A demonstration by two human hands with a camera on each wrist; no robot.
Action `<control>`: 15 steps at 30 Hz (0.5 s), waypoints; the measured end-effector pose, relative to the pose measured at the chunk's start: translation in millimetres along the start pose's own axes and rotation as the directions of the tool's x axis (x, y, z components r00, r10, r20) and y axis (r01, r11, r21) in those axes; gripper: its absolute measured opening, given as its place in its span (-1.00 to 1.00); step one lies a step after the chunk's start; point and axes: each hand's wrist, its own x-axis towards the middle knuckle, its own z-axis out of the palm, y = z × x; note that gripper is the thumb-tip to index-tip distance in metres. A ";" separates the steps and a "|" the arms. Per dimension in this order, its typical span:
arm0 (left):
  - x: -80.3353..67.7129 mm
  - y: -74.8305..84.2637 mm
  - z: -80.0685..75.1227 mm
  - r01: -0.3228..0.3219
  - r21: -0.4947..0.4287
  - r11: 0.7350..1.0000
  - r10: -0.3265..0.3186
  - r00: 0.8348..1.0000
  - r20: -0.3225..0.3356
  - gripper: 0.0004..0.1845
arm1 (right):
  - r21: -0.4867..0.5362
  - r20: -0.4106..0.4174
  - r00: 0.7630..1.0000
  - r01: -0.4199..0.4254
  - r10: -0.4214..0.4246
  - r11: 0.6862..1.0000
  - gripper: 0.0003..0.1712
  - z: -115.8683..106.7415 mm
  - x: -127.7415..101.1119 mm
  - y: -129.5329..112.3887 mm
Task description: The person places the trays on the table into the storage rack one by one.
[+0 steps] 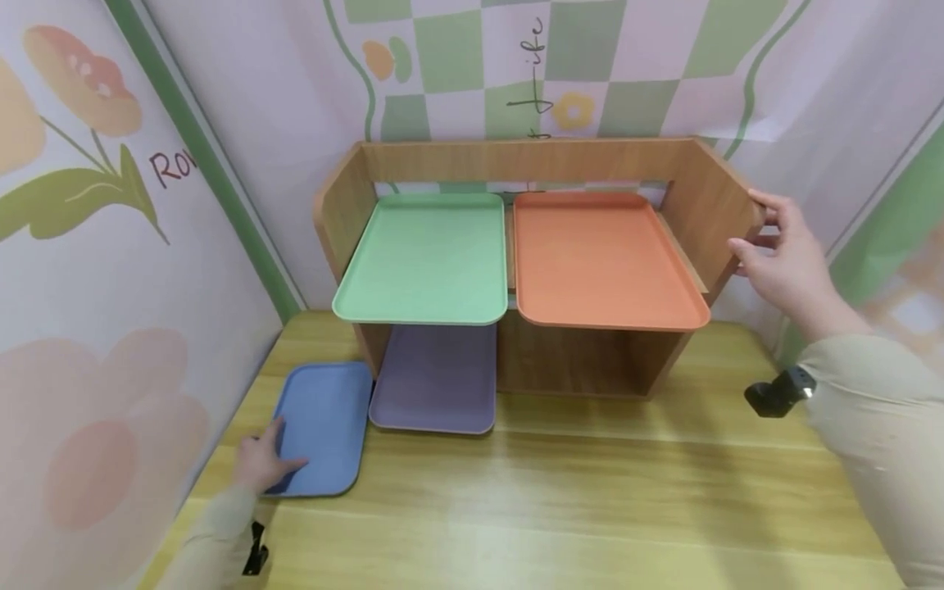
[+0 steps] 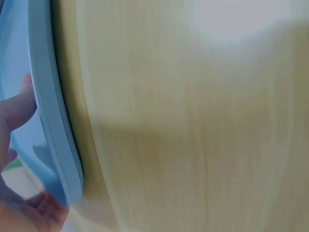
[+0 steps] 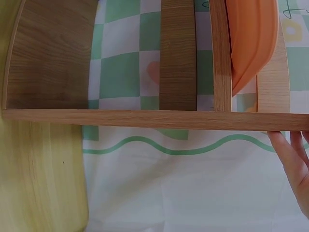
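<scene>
A blue tray (image 1: 324,426) lies flat on the table at the left. My left hand (image 1: 260,464) grips its near left corner, with the thumb on top of the rim (image 2: 53,121). A wooden shelf unit (image 1: 531,160) stands at the back. It carries a green tray (image 1: 428,258) and an orange tray (image 1: 601,258) on top. A purple tray (image 1: 437,381) sticks out of its lower left bay. My right hand (image 1: 774,246) holds the front top corner of the shelf's right side panel (image 1: 711,205). Its fingers (image 3: 289,159) lie along the outer face.
The yellow wooden table (image 1: 575,492) stretches out in front of the shelf. Patterned walls close in on the left (image 1: 111,287) and behind. The shelf's lower right bay (image 1: 583,352) holds nothing. The green and orange trays overhang the shelf's front.
</scene>
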 end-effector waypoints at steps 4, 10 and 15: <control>6.4 -7.7 -4.4 0.006 0.010 1.000 -0.006 1.000 0.009 -0.01 | -0.011 -0.012 1.000 0.001 -0.002 1.000 -0.27 -1.8 0.6 -2.6; 13.4 -16.1 -9.4 0.056 -0.040 0.998 -0.052 0.994 0.091 0.09 | -0.021 -0.007 1.000 -0.012 0.012 1.000 -0.26 -0.4 1.8 -3.6; 8.3 -23.7 -12.8 0.019 -0.081 0.997 -0.009 0.993 0.114 0.08 | -0.028 0.003 1.000 -0.017 0.017 0.999 -0.20 0.2 0.0 -3.7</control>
